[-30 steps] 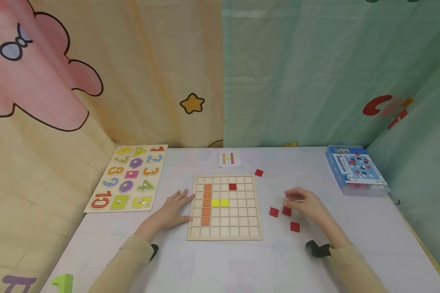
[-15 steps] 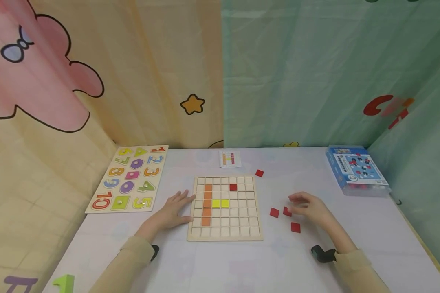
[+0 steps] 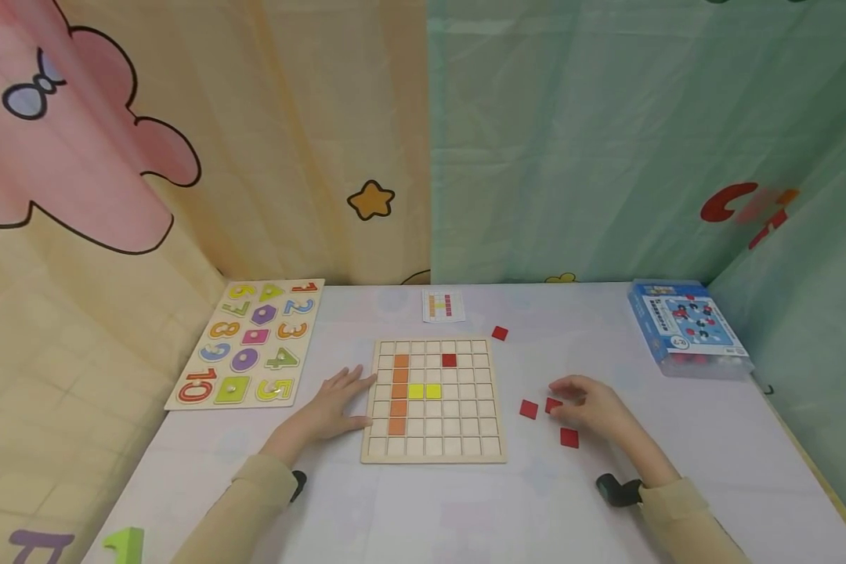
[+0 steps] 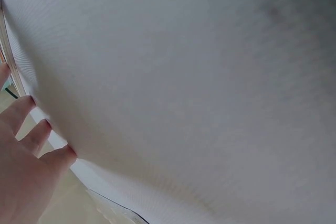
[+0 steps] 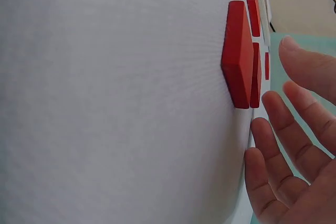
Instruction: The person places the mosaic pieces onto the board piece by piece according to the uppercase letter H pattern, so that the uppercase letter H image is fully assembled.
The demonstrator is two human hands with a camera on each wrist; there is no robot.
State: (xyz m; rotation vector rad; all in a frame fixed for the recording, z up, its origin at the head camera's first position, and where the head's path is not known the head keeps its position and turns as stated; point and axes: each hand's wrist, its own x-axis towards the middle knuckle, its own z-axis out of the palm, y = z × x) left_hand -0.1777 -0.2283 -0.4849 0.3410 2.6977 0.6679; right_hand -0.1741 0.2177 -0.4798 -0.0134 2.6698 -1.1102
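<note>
A wooden grid board [image 3: 433,460] lies mid-table, with a column of orange tiles [image 3: 398,391], two yellow tiles [image 3: 424,391] and one red tile [image 3: 449,360] in its cells. My left hand [image 3: 330,409] lies spread, its thumb and fingertips at the board's left edge. To the right of the board, my right hand [image 3: 594,407] hovers with its thumb apart from its fingers around a loose red tile [image 3: 552,405], partly covered by the hand. Two other red tiles lie close by, a left tile [image 3: 529,410] and a nearer tile [image 3: 569,438]. The right wrist view shows the nearest red tile [image 5: 239,56] flat, below the fingertips.
Behind the board lie a small pattern card [image 3: 443,305] and another red tile [image 3: 499,333]. A number puzzle board [image 3: 254,317] lies at the left. At the back right sits a blue box [image 3: 687,325], and a green number piece [image 3: 125,544] stands at the front left.
My right hand has come down slightly toward the middle red tile and now covers part of it. My left hand has stayed at the board's edge.
</note>
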